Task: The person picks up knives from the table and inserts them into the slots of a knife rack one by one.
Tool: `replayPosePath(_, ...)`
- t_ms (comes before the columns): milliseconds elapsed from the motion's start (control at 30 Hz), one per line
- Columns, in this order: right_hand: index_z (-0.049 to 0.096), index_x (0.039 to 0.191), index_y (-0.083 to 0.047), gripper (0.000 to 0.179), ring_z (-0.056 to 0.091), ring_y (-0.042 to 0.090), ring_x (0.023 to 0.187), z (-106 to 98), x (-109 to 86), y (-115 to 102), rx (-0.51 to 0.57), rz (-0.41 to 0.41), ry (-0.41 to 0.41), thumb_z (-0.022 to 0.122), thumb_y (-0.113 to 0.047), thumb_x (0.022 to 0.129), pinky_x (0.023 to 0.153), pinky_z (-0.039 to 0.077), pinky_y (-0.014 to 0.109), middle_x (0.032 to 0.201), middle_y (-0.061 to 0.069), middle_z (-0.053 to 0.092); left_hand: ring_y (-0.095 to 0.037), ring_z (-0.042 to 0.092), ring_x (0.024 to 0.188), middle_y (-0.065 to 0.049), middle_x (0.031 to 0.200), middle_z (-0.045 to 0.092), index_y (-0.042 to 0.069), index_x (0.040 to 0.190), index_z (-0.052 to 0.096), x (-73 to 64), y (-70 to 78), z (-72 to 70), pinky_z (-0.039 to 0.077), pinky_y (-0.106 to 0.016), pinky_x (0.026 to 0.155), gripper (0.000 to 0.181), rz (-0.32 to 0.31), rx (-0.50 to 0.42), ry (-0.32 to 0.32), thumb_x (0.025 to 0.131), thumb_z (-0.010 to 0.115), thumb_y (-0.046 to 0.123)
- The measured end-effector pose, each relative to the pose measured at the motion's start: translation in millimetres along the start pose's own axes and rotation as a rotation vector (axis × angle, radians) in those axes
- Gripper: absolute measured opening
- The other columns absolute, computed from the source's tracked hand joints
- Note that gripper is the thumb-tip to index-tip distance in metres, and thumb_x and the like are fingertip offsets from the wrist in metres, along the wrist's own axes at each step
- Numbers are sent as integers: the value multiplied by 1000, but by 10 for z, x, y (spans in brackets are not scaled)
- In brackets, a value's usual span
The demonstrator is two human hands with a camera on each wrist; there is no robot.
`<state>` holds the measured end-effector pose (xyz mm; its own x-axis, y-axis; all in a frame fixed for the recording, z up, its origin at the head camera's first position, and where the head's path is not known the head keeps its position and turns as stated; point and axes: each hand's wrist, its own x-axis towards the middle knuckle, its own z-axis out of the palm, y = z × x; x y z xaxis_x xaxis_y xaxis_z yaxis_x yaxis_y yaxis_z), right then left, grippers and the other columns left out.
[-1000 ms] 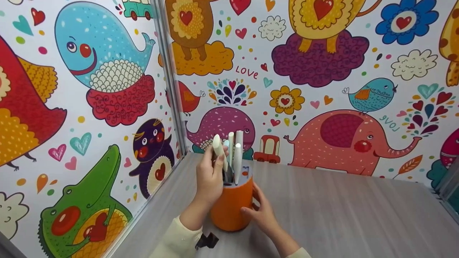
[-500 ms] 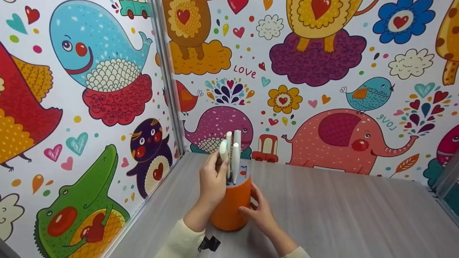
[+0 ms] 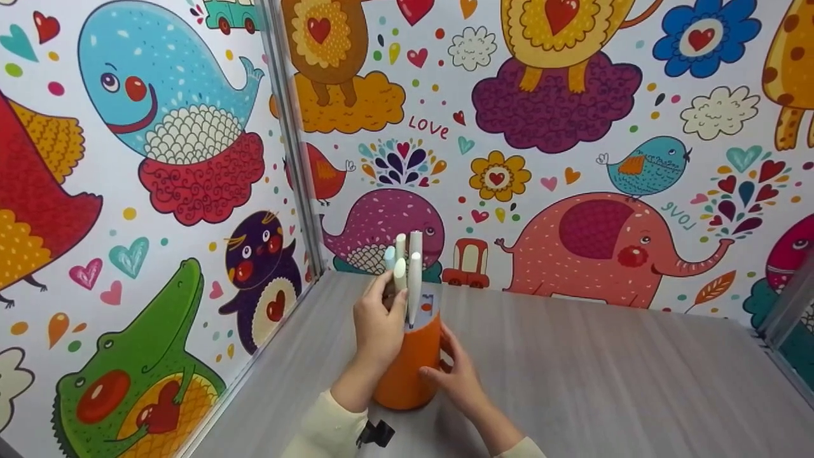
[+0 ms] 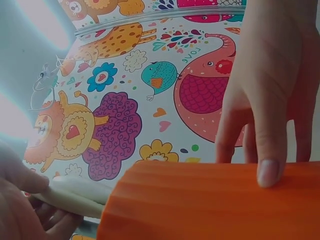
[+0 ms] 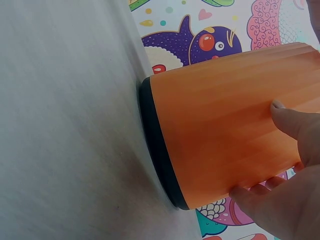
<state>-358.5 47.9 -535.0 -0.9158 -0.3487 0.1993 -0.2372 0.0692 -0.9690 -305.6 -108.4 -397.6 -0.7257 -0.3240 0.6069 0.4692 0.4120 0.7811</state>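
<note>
An orange ribbed knife block (image 3: 407, 378) stands upright on the table, its black base (image 5: 159, 145) showing in the right wrist view. My left hand (image 3: 378, 327) pinches the cream handle of a knife (image 3: 400, 273) between thumb and fingers at the block's top left; its blade is out of sight. Beside it rise a white handle (image 3: 414, 280), more pale handles behind, and a light-blue handle (image 3: 390, 256). My right hand (image 3: 459, 375) grips the block's right side, thumb on the front and fingers round the far side, as the left wrist view also shows.
The grey wood-look table (image 3: 572, 381) extends to the right of the block. Cartoon-printed walls (image 3: 362, 152) rise behind and on the left, meeting at a metal corner strip (image 3: 299, 146). A small black item (image 3: 376, 434) sits by the left sleeve's cuff.
My left hand has lowered the cream-handled knife into the block, and the blade seen earlier is now hidden. The right hand keeps its grip. The head view has shifted slightly.
</note>
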Motion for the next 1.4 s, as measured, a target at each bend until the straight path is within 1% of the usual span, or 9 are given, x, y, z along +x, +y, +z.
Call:
replayPosePath(100,25,170,-22,102,40,42,156,3,10,-3,-6,10,7,87,-29,90,122,39,59,174,11,35,-39,73,119,-19,128,72,-2,137,66,12,-16,16,60,-53,97,37,9,17,25,100,71,3)
replayPosePath(233,25,170,-19,101,40,43,155,0,21,-5,-13,5,-4,86,-30,90,122,38,60,173,15,36,-38,75,116,-19,126,72,-2,136,67,11,-19,17,61,-50,95,37,35,38,49,100,72,3)
replayPosePath(333,25,170,-18,102,40,44,156,4,27,-1,-10,-1,-15,86,-32,90,122,37,60,173,16,35,-36,76,115,-18,126,73,-1,136,67,14,-16,11,61,-48,95,38,39,45,64,99,74,5)
replayPosePath(367,25,170,-19,103,39,43,156,6,29,1,-8,4,-15,86,-34,89,122,38,59,173,15,35,-35,76,116,-18,126,73,0,136,68,16,-19,9,61,-47,95,38,35,45,66,99,74,5)
replayPosePath(567,26,170,-22,103,39,41,157,13,26,17,0,15,-15,87,-35,88,123,37,58,174,12,34,-36,75,117,-18,127,74,0,136,68,30,-43,8,62,-48,93,38,24,49,67,99,74,6)
replayPosePath(800,26,170,-24,102,39,40,157,9,27,8,-1,16,-10,87,-36,88,124,37,57,174,10,34,-37,76,117,-19,126,74,-1,135,68,49,-61,13,62,-48,93,37,37,56,63,99,74,6)
replayPosePath(1100,27,170,-24,102,40,40,156,3,21,9,1,14,-2,87,-37,88,124,37,57,174,10,34,-33,78,109,-18,123,76,0,134,70,88,-84,35,63,-47,92,36,31,70,63,99,75,7)
replayPosePath(1400,27,169,-18,102,41,42,155,19,12,18,2,25,13,87,-35,88,122,38,59,172,16,37,-33,79,107,-18,121,77,0,133,71,110,-109,50,64,-47,91,36,12,76,66,98,76,9)
